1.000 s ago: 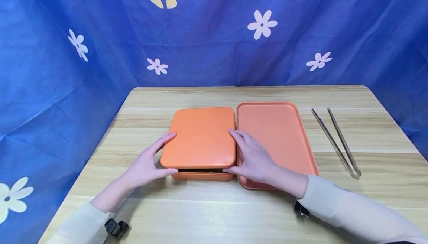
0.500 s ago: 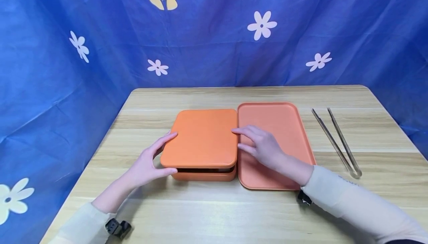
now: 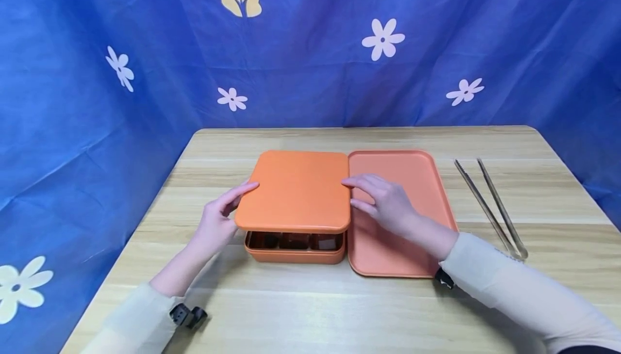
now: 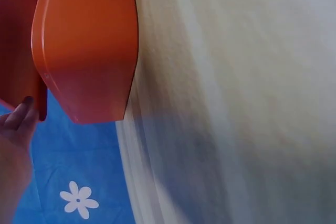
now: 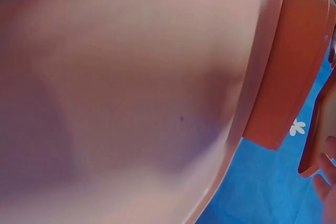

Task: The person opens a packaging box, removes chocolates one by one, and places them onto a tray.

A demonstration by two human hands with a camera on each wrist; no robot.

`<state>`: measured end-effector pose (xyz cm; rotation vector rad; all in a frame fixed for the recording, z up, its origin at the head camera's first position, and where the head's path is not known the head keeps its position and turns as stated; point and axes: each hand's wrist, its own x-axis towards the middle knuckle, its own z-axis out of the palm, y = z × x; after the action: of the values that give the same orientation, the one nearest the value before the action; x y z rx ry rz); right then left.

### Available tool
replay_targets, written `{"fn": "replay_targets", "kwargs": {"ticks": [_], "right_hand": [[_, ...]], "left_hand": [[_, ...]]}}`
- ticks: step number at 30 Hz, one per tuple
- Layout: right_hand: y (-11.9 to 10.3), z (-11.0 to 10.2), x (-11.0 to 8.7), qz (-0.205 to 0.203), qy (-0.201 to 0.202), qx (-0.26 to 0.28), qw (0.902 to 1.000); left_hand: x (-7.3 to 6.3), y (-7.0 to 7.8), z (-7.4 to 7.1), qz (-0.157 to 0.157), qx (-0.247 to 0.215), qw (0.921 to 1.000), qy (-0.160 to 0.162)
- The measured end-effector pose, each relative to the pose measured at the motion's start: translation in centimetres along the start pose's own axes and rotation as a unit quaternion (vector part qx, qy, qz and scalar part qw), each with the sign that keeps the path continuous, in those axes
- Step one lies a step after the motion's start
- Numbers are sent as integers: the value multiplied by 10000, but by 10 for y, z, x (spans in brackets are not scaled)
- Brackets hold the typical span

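An orange square lid (image 3: pixel 296 192) hangs just above the matching box (image 3: pixel 297 257), clear of its front rim. My left hand (image 3: pixel 217 223) holds the lid's left edge, and my right hand (image 3: pixel 388 203) pinches its right edge. Dark compartments (image 3: pixel 293 241) show inside the front of the box; the rest of the inside is hidden by the lid. In the left wrist view, the left hand's fingers (image 4: pixel 20 116) curl at the lid's edge beside the box wall (image 4: pixel 89 51). The right wrist view catches the right fingers (image 5: pixel 326 169) at a lid corner (image 5: pixel 312 158).
Right of the box lies a pink rectangular tray (image 3: pixel 398 165), under my right forearm. Metal tongs (image 3: pixel 497 214) rest on the wooden table (image 3: pixel 301 311) farther right, spread apart. Behind the table hangs a blue curtain (image 3: pixel 301 47) with flower prints.
The lid has risen off the box and moved slightly away, showing the compartments. My right hand shifted its hold higher along the right edge; my left thumb has left the front corner.
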<state>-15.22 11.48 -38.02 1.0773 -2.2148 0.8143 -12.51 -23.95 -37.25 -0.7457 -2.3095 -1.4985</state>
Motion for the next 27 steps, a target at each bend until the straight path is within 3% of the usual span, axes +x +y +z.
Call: {"fn": "replay_targets", "kwargs": {"ticks": [5, 10, 15, 22, 27], "right_hand": [[2, -6, 4, 192, -83, 121, 9997], [8, -9, 10, 174, -66, 144, 9997], [16, -9, 17, -20, 153, -42, 9999], [22, -11, 31, 40, 414, 21, 9991], [24, -12, 42, 185, 506, 264, 9982]], "left_hand": [[14, 0, 3, 627, 509, 9937, 783], [25, 2, 1, 1122, 1075, 9820, 1077], [35, -2, 0, 1597, 1076, 9723, 1323], [47, 0, -2, 1648, 1105, 9691, 1466], [58, 1, -5, 1602, 1382, 9641, 1601]]}}
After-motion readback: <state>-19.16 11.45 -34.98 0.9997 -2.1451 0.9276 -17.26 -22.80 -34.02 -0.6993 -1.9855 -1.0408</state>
